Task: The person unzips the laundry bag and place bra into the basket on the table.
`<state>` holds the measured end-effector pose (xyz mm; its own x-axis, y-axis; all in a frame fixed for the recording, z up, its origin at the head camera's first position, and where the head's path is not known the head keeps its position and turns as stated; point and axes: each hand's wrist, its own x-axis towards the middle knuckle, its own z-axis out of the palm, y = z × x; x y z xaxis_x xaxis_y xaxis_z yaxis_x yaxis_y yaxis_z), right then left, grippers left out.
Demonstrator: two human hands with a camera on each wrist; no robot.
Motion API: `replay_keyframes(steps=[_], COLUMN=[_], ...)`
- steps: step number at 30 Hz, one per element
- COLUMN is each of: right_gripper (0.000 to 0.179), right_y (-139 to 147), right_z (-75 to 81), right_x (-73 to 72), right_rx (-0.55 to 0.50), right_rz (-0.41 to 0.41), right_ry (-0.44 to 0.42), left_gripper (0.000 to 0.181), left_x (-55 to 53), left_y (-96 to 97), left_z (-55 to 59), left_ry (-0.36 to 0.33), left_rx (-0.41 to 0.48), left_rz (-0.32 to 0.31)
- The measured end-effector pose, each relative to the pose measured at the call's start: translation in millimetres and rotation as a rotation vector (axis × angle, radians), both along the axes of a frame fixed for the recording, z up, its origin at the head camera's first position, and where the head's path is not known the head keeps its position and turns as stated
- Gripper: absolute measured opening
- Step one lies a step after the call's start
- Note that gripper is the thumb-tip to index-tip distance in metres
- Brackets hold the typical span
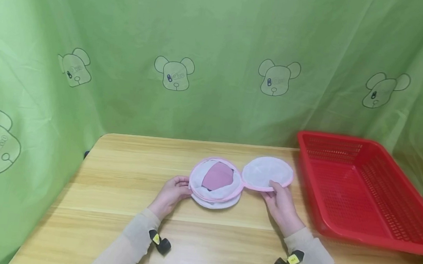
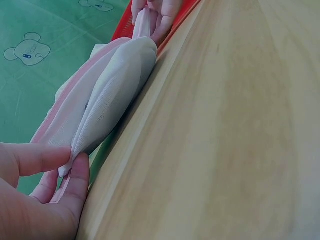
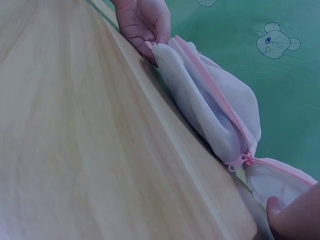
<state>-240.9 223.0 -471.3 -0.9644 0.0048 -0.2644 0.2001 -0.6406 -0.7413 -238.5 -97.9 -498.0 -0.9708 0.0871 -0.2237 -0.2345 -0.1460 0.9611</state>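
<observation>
A round white mesh laundry bag [image 1: 198, 179] with pink zipper trim sits unzipped on the table. Its round lid [image 1: 266, 171] is folded out flat to the right. Pink fabric [image 1: 218, 176] shows inside the bag; what item it is, I cannot tell. My left hand [image 1: 171, 194] pinches the bag's left edge between thumb and fingers, clearer in the left wrist view, where the bag [image 2: 112, 82] looks puffed out. At the lid's near right edge, my right hand [image 1: 282, 204] holds on, thumb on top. Pink zipper pulls [image 3: 247, 159] hang where lid and bag meet.
To the right stands a red plastic basket [image 1: 338, 184] with perforated walls, close to the lid and right hand. The wooden table [image 1: 136, 154] lies under everything. A green curtain [image 1: 213, 111] with bear heads surrounds the table's back and sides.
</observation>
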Motion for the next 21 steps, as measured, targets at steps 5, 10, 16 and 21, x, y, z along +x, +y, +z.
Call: replay_keyframes(steps=[5, 10, 16, 21], right_gripper=[0.075, 0.074, 0.07, 0.068], right_y=[1.7, 3.2, 4.8, 6.8], right_z=[0.0, 0.4, 1.7, 1.7], right_x=[-1.1, -1.2, -1.4, -2.9], right_rx=[0.008, 0.014, 0.064, 0.133], right_rz=[-0.015, -0.033, -0.056, -0.08], right_ry=[0.001, -0.004, -0.013, -0.007], left_gripper=[0.045, 0.045, 0.046, 0.045], left_x=[-0.7, -1.6, -2.2, -2.6], left_y=[-0.3, -1.2, -1.9, -1.9], left_z=[-1.1, -1.6, -2.1, -3.0], left_ry=[0.001, -0.012, -0.014, -0.01], left_rx=[0.005, 0.009, 0.018, 0.028], left_rz=[0.0, -0.004, -0.014, -0.011])
